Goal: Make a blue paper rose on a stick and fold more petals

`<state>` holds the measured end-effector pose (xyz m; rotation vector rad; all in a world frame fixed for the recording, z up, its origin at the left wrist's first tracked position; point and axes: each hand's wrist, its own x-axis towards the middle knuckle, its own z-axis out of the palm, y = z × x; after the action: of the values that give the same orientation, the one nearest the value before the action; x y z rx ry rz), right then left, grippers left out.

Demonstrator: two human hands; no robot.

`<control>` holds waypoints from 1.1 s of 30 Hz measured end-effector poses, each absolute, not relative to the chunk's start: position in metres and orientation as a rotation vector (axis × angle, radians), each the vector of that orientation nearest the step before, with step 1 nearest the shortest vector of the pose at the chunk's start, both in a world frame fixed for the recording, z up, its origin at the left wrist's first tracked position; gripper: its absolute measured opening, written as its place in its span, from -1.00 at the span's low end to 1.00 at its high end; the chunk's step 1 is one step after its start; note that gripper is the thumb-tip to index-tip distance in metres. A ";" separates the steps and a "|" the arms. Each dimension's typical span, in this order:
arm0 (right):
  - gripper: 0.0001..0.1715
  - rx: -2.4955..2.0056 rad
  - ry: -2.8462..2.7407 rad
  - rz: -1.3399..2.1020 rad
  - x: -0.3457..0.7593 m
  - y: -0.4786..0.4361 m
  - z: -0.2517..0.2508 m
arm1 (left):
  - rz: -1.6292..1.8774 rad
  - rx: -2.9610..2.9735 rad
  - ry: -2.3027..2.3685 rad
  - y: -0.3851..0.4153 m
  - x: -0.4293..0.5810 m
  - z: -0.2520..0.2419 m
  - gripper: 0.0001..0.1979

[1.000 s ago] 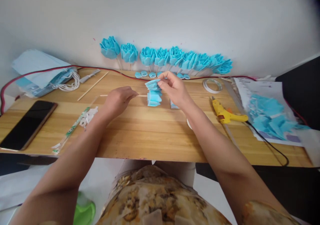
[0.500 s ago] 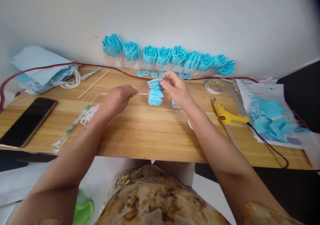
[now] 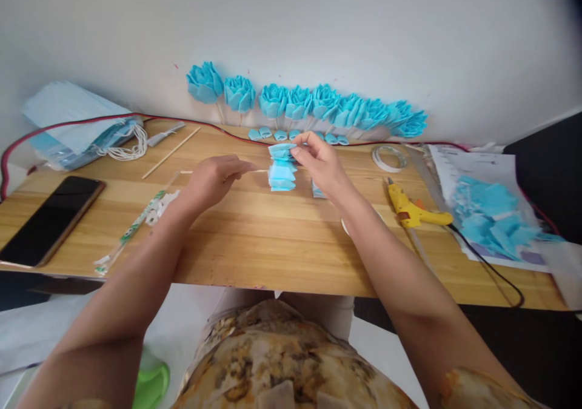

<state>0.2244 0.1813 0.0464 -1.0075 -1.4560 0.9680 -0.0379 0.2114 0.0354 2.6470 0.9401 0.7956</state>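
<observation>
My left hand pinches a thin wooden stick that runs rightward into a half-made blue paper flower held just above the wooden table. My right hand is closed on the flower's top petal, fingertips pinching the upper edge. A row of finished blue paper flowers leans against the white wall behind. Small blue folded pieces lie below that row.
A yellow glue gun with a black cord lies right of my right arm, a tape roll beyond it. Blue paper scraps sit on white sheets at far right. A phone, a spare stick, and stacked blue masks are at left.
Almost nothing has moved; my right fingers have shifted slightly on the flower's top petal, and the view has drifted a little.
</observation>
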 end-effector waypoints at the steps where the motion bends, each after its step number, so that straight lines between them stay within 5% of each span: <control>1: -0.65 -1.005 -1.462 0.968 0.224 0.181 0.046 | 0.792 2.642 0.935 0.212 -0.039 0.035 -0.58; 33: -0.81 -1.140 -1.610 1.117 0.221 0.170 0.037 | 0.280 2.465 1.087 0.208 -0.036 0.042 -0.59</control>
<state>0.2208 0.1704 0.0369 -1.1404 -1.6098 1.1171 -0.0362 0.2082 0.0425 2.4654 1.0867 0.2800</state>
